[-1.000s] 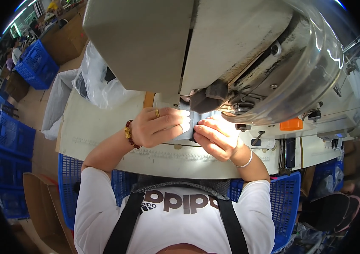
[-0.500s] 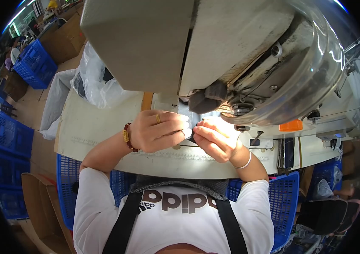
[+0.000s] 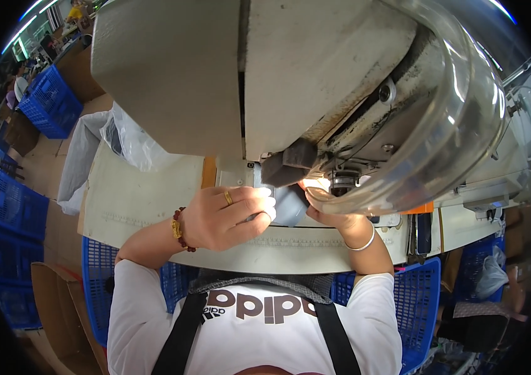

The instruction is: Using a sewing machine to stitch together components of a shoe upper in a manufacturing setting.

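Note:
A small blue-grey piece of fabric (image 3: pixel 292 206) lies on the bed of a sewing machine (image 3: pixel 181 75), under its head. My left hand (image 3: pixel 231 215), with a ring and a beaded bracelet, has its fingers curled closed at the fabric's left edge. On the other side, my right hand (image 3: pixel 334 215) pinches the fabric's right edge. Its fingers are partly hidden behind the machine's clear curved guard (image 3: pixel 465 125). A dark block-shaped pad (image 3: pixel 289 164) on the machine sits just above the fabric, and the needle area is hidden from me.
The pale worktable (image 3: pixel 134 197) carries a ruler strip along its near side. Clear plastic bags (image 3: pixel 131 140) hang at its far left. Blue baskets (image 3: pixel 418 300) stand below the table on both sides. An open cardboard box (image 3: pixel 59 306) is at lower left. An orange part (image 3: pixel 420 208) lies right of my hand.
My hands have moved apart, and more of the fabric shows between them. The right hand now reaches behind the clear guard. The machine sits further left in view as my head shifts.

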